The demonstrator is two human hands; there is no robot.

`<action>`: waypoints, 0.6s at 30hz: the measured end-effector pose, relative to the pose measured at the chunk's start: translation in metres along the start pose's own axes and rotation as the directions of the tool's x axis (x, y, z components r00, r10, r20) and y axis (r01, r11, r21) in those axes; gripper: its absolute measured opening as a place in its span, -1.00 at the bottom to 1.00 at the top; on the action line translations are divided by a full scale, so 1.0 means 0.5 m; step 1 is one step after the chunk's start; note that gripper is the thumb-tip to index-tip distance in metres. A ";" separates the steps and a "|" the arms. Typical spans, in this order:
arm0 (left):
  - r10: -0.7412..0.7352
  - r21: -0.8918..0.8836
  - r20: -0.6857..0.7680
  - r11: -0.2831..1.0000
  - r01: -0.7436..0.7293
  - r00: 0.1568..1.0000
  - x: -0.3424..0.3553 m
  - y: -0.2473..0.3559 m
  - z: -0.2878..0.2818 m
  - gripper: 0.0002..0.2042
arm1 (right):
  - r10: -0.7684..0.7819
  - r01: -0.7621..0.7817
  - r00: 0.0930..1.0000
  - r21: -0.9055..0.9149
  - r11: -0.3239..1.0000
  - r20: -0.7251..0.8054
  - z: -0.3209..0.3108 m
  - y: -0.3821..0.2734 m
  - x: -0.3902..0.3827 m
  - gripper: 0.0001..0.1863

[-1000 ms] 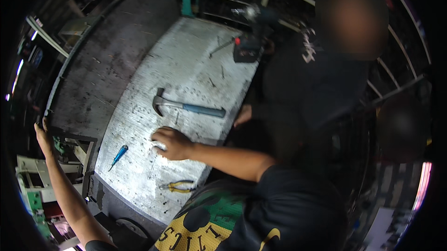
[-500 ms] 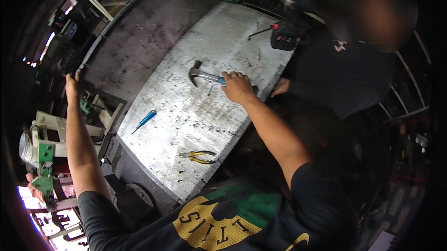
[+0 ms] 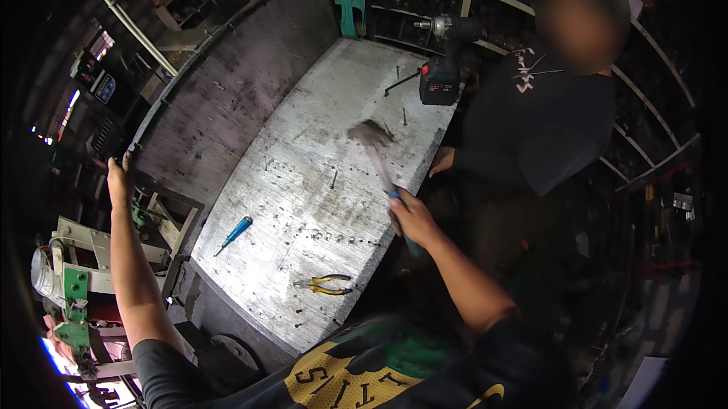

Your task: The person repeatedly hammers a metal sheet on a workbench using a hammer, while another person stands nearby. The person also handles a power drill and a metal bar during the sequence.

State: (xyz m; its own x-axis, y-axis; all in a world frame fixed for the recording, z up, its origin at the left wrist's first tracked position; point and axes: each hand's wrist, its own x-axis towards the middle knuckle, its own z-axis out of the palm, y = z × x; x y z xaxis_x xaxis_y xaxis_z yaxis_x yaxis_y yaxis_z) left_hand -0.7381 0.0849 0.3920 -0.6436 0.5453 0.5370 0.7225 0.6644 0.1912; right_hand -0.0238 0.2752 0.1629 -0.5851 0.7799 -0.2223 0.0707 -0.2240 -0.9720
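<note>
My right hand is closed round the blue handle of a claw hammer. The hammer's head, smeared by motion, is over the scuffed metal-topped table. Far out at the left, my left hand grips the near corner of a large dark panel that runs along the table's left side. Its fingers show only in part. A blue screwdriver lies on the table's left part. Yellow-and-black pliers lie near its front right edge.
A cordless impact wrench stands at the table's far right corner. Nails and small bits are scattered on the top. Another person stands at the right, one hand at the table edge. Green-and-white machinery is at the left.
My right hand has lifted the hammer off the table and drawn it nearer, its head now swung farther round to the right. My left hand stays at the panel's corner. The view has shifted.
</note>
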 end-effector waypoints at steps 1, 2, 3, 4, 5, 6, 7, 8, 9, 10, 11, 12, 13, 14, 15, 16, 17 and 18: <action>0.019 0.013 0.000 1.000 -0.019 1.000 0.000 0.002 -0.001 -0.37 | 0.040 -0.032 0.998 0.141 0.989 -0.052 -0.005 0.009 -0.046 -0.69; 0.063 0.013 -0.065 0.998 -0.063 0.996 -0.002 0.006 0.001 -0.35 | 0.097 -0.074 0.993 0.278 0.958 -0.069 -0.013 0.020 -0.093 -0.64; 0.085 0.013 -0.085 0.996 -0.085 0.993 0.000 0.006 -0.002 -0.34 | 0.129 -0.081 0.987 0.401 0.912 -0.094 -0.014 0.036 -0.143 -0.57; 0.108 0.012 -0.098 0.994 -0.107 0.989 -0.001 0.007 0.001 -0.32 | 0.150 -0.067 0.982 0.529 0.846 -0.115 -0.014 0.055 -0.188 -0.62; 0.101 0.027 -0.072 0.995 -0.100 0.992 0.002 0.006 -0.001 -0.33 | 0.208 -0.068 0.959 0.553 0.830 -0.194 -0.009 0.080 -0.222 -0.59; 0.084 0.054 -0.049 0.995 -0.081 0.995 0.004 0.004 0.001 -0.34 | 0.229 -0.037 0.939 0.586 0.810 -0.256 -0.003 0.109 -0.253 -0.56; 0.054 0.046 0.002 0.997 -0.054 0.999 0.009 0.002 0.000 -0.33 | 0.292 -0.034 0.917 0.679 0.733 -0.270 -0.002 0.136 -0.280 -0.62; 0.092 0.058 -0.053 0.994 -0.089 0.994 0.009 0.000 0.003 -0.34 | 0.343 0.023 0.892 0.786 0.617 -0.295 0.001 0.163 -0.299 -0.65; 0.114 0.050 -0.056 0.992 -0.112 0.992 0.013 -0.004 0.004 -0.34 | 0.361 0.093 0.885 0.870 0.484 -0.295 0.007 0.189 -0.311 -0.67; 0.143 0.049 -0.071 0.989 -0.140 0.987 0.015 -0.005 0.008 -0.34 | 0.402 0.168 0.864 0.926 0.338 -0.304 0.012 0.209 -0.320 -0.70; 0.182 0.040 -0.075 0.983 -0.179 0.980 0.016 -0.009 0.011 -0.35 | 0.407 0.233 0.869 0.958 0.167 -0.282 0.024 0.225 -0.330 -0.74; 0.182 0.033 -0.065 0.983 -0.180 0.981 0.018 -0.011 0.012 -0.32 | 0.353 0.286 0.876 0.943 0.172 -0.330 0.040 0.236 -0.327 -0.72; 0.181 0.038 -0.064 0.983 -0.179 0.981 0.018 -0.011 0.018 -0.31 | 0.311 0.341 0.877 0.931 0.131 -0.365 0.059 0.239 -0.328 -0.70; 0.197 0.056 -0.102 0.980 -0.192 0.975 0.018 -0.011 0.020 -0.29 | 0.408 0.440 0.798 0.892 0.107 -0.443 0.078 0.236 -0.325 -0.68; 0.186 0.044 -0.091 0.982 -0.182 0.978 0.018 -0.009 0.021 -0.28 | 0.330 0.442 0.823 0.886 0.138 -0.462 0.094 0.223 -0.324 -0.67; 0.181 0.049 -0.076 0.983 -0.178 0.981 0.021 -0.007 0.018 -0.26 | 0.343 0.427 0.817 0.886 0.179 -0.463 0.112 0.205 -0.321 -0.67; 0.191 0.055 -0.091 0.981 -0.187 0.977 0.020 -0.003 0.018 -0.26 | 0.403 0.312 0.807 0.891 0.330 -0.432 0.121 0.181 -0.323 -0.68; 0.180 0.054 -0.014 0.982 -0.179 0.984 0.026 0.001 0.011 -0.25 | 0.409 0.173 0.832 0.877 0.449 -0.374 0.136 0.158 -0.336 -0.69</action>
State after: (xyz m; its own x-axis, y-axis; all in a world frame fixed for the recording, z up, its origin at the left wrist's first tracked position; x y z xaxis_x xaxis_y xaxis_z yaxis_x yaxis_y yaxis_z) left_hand -0.7475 0.0950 0.3948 -0.4996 0.6484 0.5744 0.8111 0.5829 0.0476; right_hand 0.0252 0.0867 0.1285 -0.1561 0.7760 -0.6111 -0.7775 -0.4781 -0.4086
